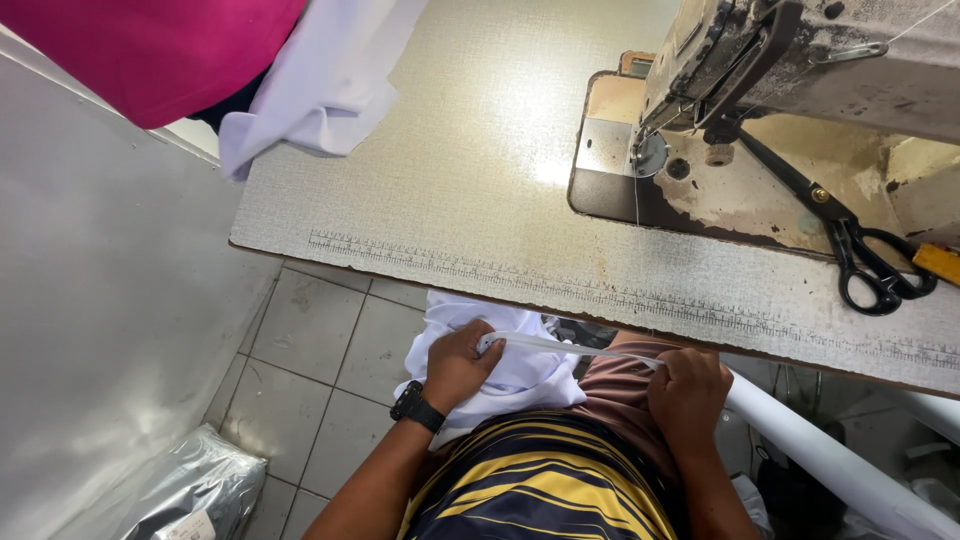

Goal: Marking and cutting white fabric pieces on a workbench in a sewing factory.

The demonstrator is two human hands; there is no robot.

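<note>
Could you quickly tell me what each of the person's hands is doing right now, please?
Left hand: closed on one end of a narrow white strip, over white fabric.
Right hand: closed on the strip's other end.

Sewing table: sewing machine, scissors, white cloth.

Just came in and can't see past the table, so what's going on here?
A seated person holds a narrow white fabric strip stretched between both hands, below the table edge. The left hand also grips white cloth in the lap; the right hand pinches the strip's other end. The sewing machine and black scissors sit untouched.
</note>
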